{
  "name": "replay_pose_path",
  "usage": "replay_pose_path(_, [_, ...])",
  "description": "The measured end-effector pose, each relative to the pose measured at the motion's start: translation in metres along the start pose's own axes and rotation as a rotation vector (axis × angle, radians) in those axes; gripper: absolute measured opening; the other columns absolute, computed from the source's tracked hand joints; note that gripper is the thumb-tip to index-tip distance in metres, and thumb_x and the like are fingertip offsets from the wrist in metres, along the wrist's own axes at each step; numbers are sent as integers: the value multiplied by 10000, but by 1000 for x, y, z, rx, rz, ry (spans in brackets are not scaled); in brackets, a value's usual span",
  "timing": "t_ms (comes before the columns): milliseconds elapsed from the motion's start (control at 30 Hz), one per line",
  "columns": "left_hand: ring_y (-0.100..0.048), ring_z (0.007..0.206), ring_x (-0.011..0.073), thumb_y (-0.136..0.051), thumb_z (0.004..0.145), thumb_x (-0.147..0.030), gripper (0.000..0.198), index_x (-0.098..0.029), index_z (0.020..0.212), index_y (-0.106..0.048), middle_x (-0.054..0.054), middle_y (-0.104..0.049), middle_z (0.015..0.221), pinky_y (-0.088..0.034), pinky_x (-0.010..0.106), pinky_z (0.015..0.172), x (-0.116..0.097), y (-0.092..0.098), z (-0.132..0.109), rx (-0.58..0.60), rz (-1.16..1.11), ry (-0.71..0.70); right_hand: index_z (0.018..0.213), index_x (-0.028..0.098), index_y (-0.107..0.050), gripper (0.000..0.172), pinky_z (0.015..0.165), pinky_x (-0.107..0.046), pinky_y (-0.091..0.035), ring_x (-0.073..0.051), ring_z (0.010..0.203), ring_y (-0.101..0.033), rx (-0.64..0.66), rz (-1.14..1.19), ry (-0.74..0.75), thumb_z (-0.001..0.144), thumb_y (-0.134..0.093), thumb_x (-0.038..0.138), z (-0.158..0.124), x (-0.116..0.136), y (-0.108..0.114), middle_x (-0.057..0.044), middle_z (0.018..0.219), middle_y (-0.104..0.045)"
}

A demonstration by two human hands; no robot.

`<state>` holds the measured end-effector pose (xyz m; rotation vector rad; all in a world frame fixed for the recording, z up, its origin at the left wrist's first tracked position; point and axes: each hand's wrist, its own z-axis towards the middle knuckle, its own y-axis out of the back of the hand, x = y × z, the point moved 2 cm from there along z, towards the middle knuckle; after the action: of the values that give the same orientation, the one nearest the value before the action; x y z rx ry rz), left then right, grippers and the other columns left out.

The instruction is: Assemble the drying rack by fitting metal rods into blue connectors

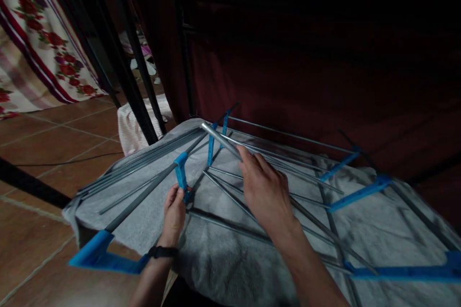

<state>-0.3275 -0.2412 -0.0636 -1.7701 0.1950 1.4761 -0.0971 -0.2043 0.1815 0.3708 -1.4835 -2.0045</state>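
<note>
Left hand [174, 211]: thumb and fingers close in a pinch on the lower end of a blue bracket [181, 170]. The bracket's upper end fits around a grey tube [140, 198], which slants past this grip, down to a blue end piece [90, 252] at the near left. Pinching low, clear of the tube, probably gives control of the bracket's swing.

Right hand [266, 189]: curled round a metal rod [223, 141], index finger laid along it, gap fully taken up. Rod's far tip juts ahead of the knuckles, close to a second bracket [211, 146]; contact there cannot be told. The rest runs back under the palm toward the near right. Finger along the shaft suggests aiming; a hold toward the far end likely steadies that tip.

Beyond the left grip, a bundle of rods [144, 158] lies side by side, apparently kept together. One loose rod [126, 196] lies nearer. Right of the right grip, blue bars [360, 194] join more rods. Blanket [223, 268] beneath both hands bears the frame, perhaps checking slip.
</note>
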Motion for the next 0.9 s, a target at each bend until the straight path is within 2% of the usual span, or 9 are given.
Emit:
replay_pose_path(67, [-581, 772, 112, -828, 702, -490, 396, -205, 933, -679, -21, -685, 835, -445, 190, 724, -1, -1, 1, -9, -27, -11, 1550, 302, -330, 528, 851, -336, -525, -232, 1056, -636, 13, 2, -2, 1031, -271, 224, 1, 4, -16, -92, 1259, -635])
replay_pose_path(167, [-578, 757, 119, -844, 686, -462, 394, -199, 922, -670, -25, -679, 811, -451, 201, 703, -5, -3, 3, -13, -63, -6, 1457, 266, -450, 466, 889, -351, -516, -221, 1049, -642, 152, 11, 23, 1026, -287, 194, -8, 10, -73, -86, 1212, -660])
replay_pose_path(267, [-588, 747, 122, -848, 686, -418, 355, -211, 913, -671, -33, -672, 819, -470, 212, 707, -10, -7, 4, -14, -88, 5, 1410, 262, -475, 433, 882, -344, -518, -211, 1063, -641, 254, 53, 28, 1017, -314, 177, -30, 13, -123, -79, 1212, -668])
replay_pose_path(367, [-602, 757, 121, -841, 704, -384, 309, -226, 907, -669, -41, -665, 826, -485, 215, 718, -13, -11, 3, -11, -113, 36, 1411, 267, -461, 436, 906, -357, -516, -210, 1078, -632, 312, 90, 53, 998, -366, 168, -54, 15, -147, -70, 1204, -674])
replay_pose_path(533, [-607, 765, 115, -848, 707, -422, 346, -201, 904, -667, -25, -681, 832, -481, 207, 711, -12, -8, -2, 1, -74, 83, 1390, 242, -510, 446, 1014, -374, -471, -207, 1134, -622, 421, 104, 18, 990, -353, 125, -85, 9, -168, -89, 1242, -673])
replay_pose_path(633, [-604, 755, 112, -859, 686, -447, 398, -190, 922, -669, -16, -692, 835, -475, 204, 699, -11, -6, -3, -5, -64, 91, 1434, 238, -485, 473, 1083, -394, -426, -211, 1186, -606, 426, 116, -15, 992, -366, 121, -96, 3, -176, -97, 1286, -659])
replay_pose_path(700, [-605, 751, 116, -864, 673, -459, 413, -192, 923, -672, -17, -693, 832, -470, 204, 686, -11, -5, -3, -9, -60, 83, 1434, 238, -492, 428, 1105, -402, -411, -221, 1190, -607, 404, 155, -35, 1017, -399, 210, -100, -1, -174, -90, 1270, -667])
replay_pose_path(800, [-621, 795, 140, -837, 697, -495, 402, -203, 930, -688, -5, -709, 855, -477, 221, 712, -12, -3, -1, 16, 2, 50, 1361, 255, -554, 375, 1058, -376, -454, -212, 1141, -629, 374, 233, -76, 1046, -375, 353, -97, -10, -161, -63, 1229, -682])
replay_pose_path(900, [-641, 902, 173, -775, 768, -527, 367, -227, 967, -707, 3, -736, 915, -482, 256, 811, -11, 0, 1, 55, 106, 2, 1336, 254, -569, 372, 1032, -353, -475, -196, 1166, -621, 387, 252, -149, 1047, -349, 332, -86, -31, -148, -58, 1293, -656])
